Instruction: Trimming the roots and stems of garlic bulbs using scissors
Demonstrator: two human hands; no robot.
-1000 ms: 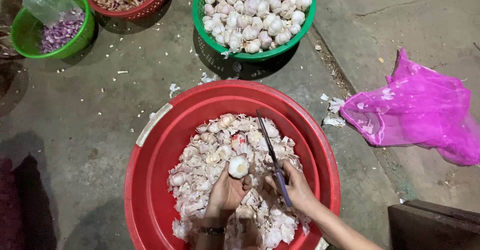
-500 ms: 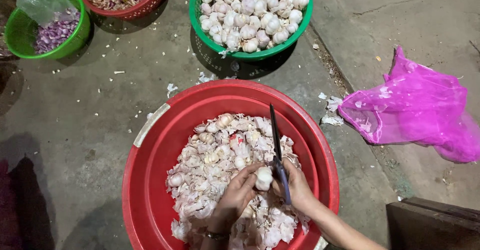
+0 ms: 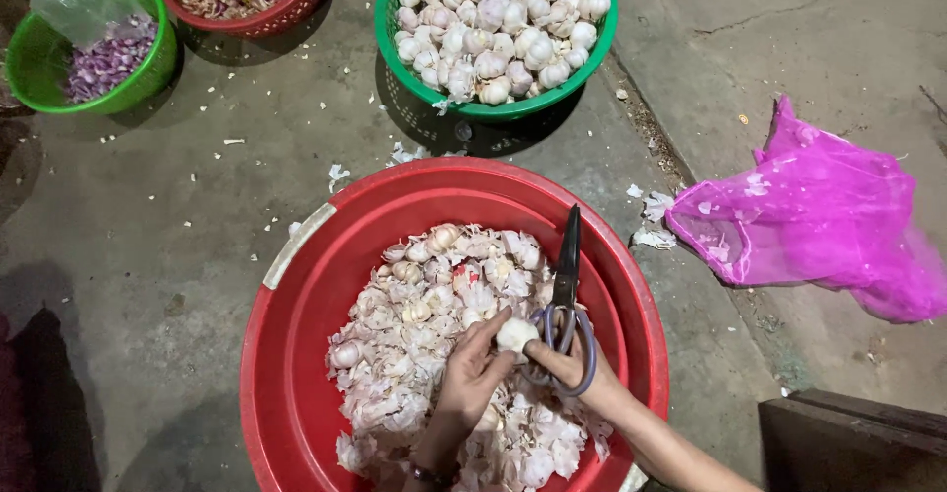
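Observation:
A big red basin (image 3: 306,324) on the concrete floor holds a heap of garlic cloves and papery skins (image 3: 424,334). Over the heap, my left hand (image 3: 471,376) pinches a white garlic bulb (image 3: 516,334) with its fingertips. My right hand (image 3: 575,369) touches the same bulb from the right and holds a pair of scissors (image 3: 566,285) by the grey handle loops, the closed dark blades pointing away from me.
A green basket (image 3: 493,107) full of whole garlic bulbs stands beyond the basin. A red basket of skins (image 3: 247,21) and a green basket (image 3: 49,58) with purple cloves and a plastic bag sit at far left. A crumpled pink plastic bag (image 3: 819,216) lies right.
The bulb has moved from the left hand alone over to between both hands, to the right. The scissors have swung from slanted to nearly straight ahead.

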